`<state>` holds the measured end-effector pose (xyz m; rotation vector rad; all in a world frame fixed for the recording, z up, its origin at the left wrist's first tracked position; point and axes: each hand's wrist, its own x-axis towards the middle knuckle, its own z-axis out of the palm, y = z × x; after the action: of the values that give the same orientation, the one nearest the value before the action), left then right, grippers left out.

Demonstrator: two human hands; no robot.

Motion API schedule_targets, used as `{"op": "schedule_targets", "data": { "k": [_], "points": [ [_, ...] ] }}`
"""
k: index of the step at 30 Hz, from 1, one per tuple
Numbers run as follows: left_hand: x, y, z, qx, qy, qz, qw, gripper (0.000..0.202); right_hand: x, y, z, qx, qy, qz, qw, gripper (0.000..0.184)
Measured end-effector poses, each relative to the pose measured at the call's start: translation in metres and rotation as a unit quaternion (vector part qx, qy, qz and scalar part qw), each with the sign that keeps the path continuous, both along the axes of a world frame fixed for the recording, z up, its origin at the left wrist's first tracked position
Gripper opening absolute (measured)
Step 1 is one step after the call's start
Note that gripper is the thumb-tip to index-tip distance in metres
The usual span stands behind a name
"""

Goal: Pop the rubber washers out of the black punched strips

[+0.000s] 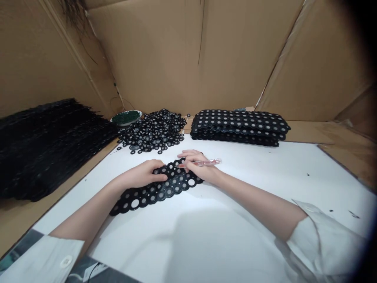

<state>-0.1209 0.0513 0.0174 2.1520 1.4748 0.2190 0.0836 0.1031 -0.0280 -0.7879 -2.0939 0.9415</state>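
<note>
A long black panel (169, 188) of round discs with pale centres lies slantwise on the white table sheet. My left hand (144, 173) grips its far edge, with the thumb on top and some fingertips hidden. Over the panel's right part, my right hand (200, 167) is closed around a clear, reddish pen-shaped tool (210, 162). The tool's tip points left, down at the discs near the far edge. Two larger openings, showing white, appear along the near edge.
Behind my hands is a heap of loose black rings (153, 129), beside a bowl (126, 118) of dark green bits. Finished-looking disc panels are stacked (238, 124) at the back right. A black bristly pile (50, 145) stands left. Cardboard walls (188, 51) enclose the table (265, 169).
</note>
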Motion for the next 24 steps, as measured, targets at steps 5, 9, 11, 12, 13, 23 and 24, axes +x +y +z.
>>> {"op": "schedule_targets", "data": {
  "k": [5,9,11,12,13,23,24],
  "points": [
    [0.006,0.004,-0.009,0.052,-0.038,0.067,0.996,0.023,-0.004,0.000,-0.006,0.025,-0.039,0.004,0.999,0.029],
    [0.014,0.005,-0.017,0.068,-0.079,0.094,0.990,0.023,-0.005,-0.004,-0.007,0.045,-0.042,-0.013,0.998,0.029],
    [0.017,0.005,-0.019,0.063,-0.094,0.121,0.986,0.022,-0.005,-0.007,-0.007,0.072,-0.053,-0.014,0.996,0.028],
    [0.019,0.004,-0.019,0.056,-0.101,0.138,0.984,0.023,-0.006,-0.009,-0.007,0.088,-0.062,-0.015,0.994,0.027],
    [0.022,0.002,-0.019,0.049,-0.105,0.157,0.981,0.023,-0.006,-0.011,-0.007,0.110,-0.074,-0.018,0.991,0.025],
    [0.030,-0.013,-0.010,0.054,-0.061,0.158,0.984,0.017,-0.009,-0.015,0.005,0.134,-0.158,-0.021,0.978,0.026],
    [0.027,-0.011,-0.010,0.053,-0.057,0.146,0.986,0.016,-0.008,-0.011,0.005,0.089,-0.154,-0.018,0.984,0.027]
  ]
}}
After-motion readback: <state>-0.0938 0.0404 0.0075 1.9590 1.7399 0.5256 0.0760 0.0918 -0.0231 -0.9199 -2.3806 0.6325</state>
